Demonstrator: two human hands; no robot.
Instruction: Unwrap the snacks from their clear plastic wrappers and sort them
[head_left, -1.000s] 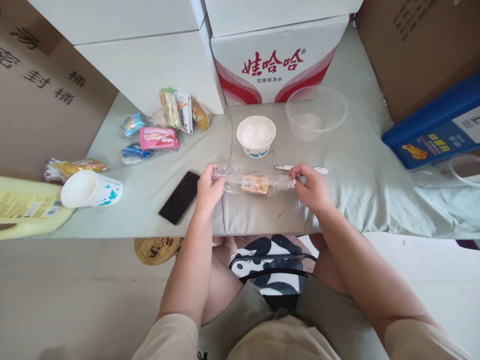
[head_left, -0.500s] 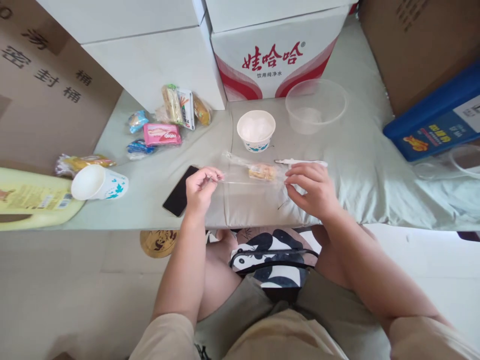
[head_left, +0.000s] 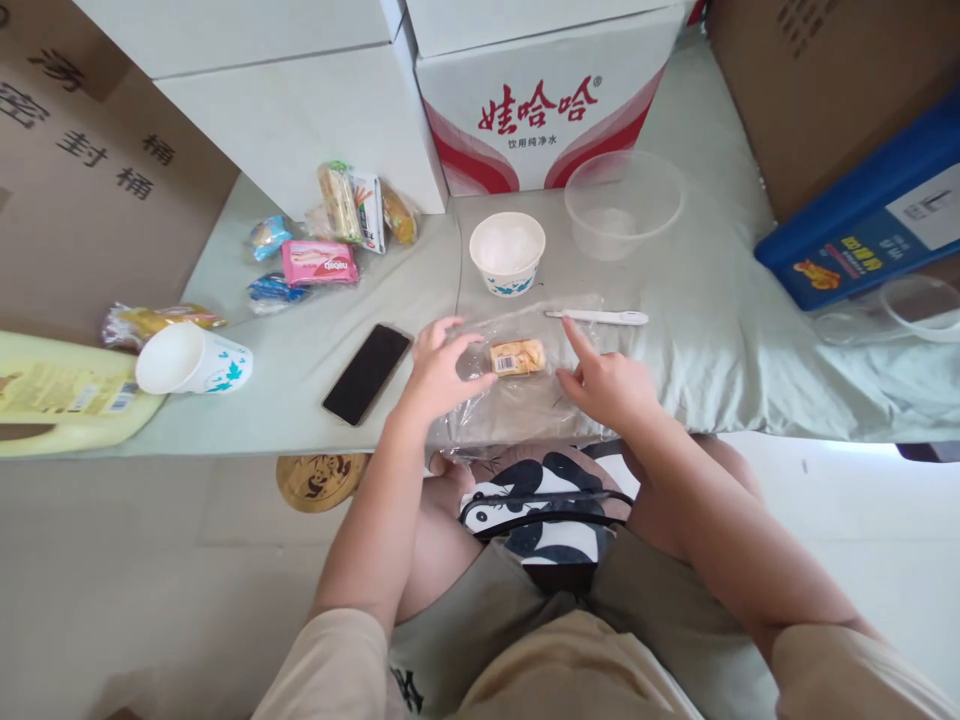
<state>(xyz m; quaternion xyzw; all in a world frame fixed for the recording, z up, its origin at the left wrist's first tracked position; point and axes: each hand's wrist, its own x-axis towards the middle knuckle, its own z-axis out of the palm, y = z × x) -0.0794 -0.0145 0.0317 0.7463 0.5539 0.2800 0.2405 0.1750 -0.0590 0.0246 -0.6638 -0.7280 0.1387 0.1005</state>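
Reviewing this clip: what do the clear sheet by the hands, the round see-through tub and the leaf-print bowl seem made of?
Clear sheet: thin plastic film, glossy, judging by its wrinkles and highlights.
Round tub: probably plastic, smooth and translucent; the cloth shows through it.
Leaf-print bowl: likely paper, given its white printed wall; any coating is unclear.

Clear film (head_left: 480, 415) now spread wide around small snack (head_left: 517, 357).
Earlier a narrow strip pinched between hands; left hand (head_left: 441, 370) since unpinched, fingers apart; right hand (head_left: 611, 385) now extends index finger.
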